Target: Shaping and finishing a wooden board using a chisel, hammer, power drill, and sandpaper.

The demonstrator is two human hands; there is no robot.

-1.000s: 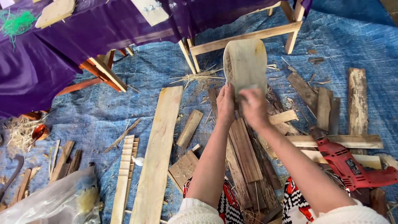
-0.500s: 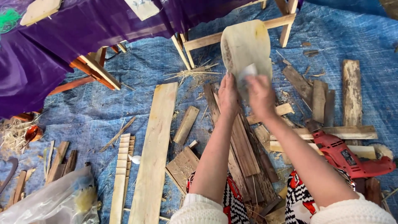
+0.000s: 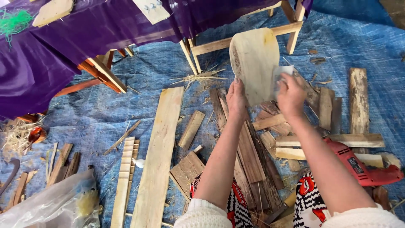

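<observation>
My forearms cover most of the dark slats (image 3: pixel 249 152) stacked under them, and the lower end of the pale oval sheet (image 3: pixel 254 59) disappears behind both my hands, so I cannot see how far down it reaches. What my right hand (image 3: pixel 290 96) presses against it is mostly buried under my fingers: only a small grey-white corner (image 3: pixel 283 72) shows above them, and I cannot tell what it is made of. The plastic bag (image 3: pixel 46 207) is cut off at the lower left.

My left hand (image 3: pixel 236 100) is clamped on the sheet's lower left edge, thumb side toward the middle, holding it up off the ground. My right hand is closed over the small grey pad, fingers curled together, with the pad flat against the sheet's right edge.

The sheet rises straight up and away from both grips, its rounded top near the pale wooden rail (image 3: pixel 249 38) of the frame beyond. Just right of my right wrist lie short wood offcuts (image 3: pixel 327 107), and farther down that arm, the red power drill (image 3: pixel 363 166) rests on a plank. Well to the left of my left hand lies the long pale board (image 3: pixel 162 152) on the blue tarp (image 3: pixel 101 114).
</observation>
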